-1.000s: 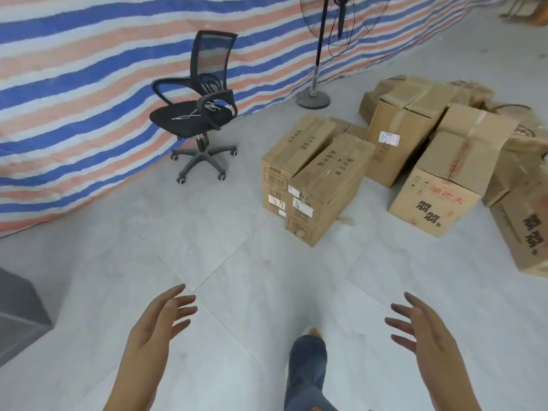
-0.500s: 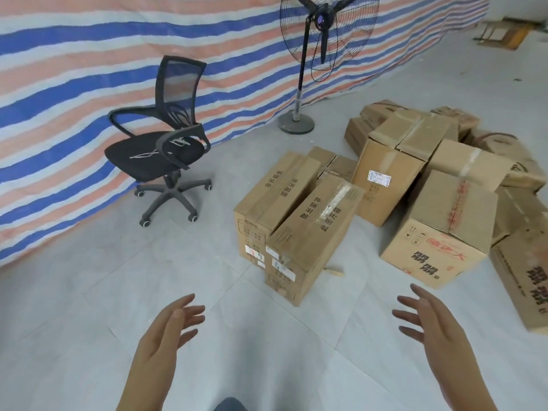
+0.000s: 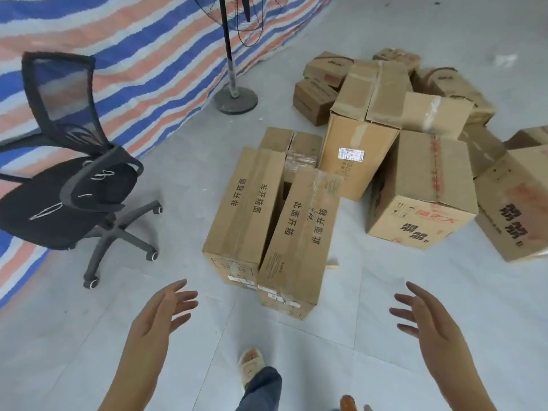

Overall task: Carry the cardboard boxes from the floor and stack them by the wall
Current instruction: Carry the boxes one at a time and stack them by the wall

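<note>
Two long cardboard boxes lie side by side on the grey floor just ahead: the left long box and the right long box, which leans slightly against it. Behind them stand a tall box with a white label and a printed box with red tape, among several more boxes. My left hand and my right hand are held out in front of me, fingers spread, palms facing each other, holding nothing. Both hands are short of the long boxes.
A black office chair stands on the left by the striped tarpaulin wall. A pedestal fan's base sits at the wall behind the boxes. My sandalled foot steps forward on the tiled floor.
I have walked closer to the boxes, which now fill more of the view. My hands stay open and raised, nearer the two long boxes.
</note>
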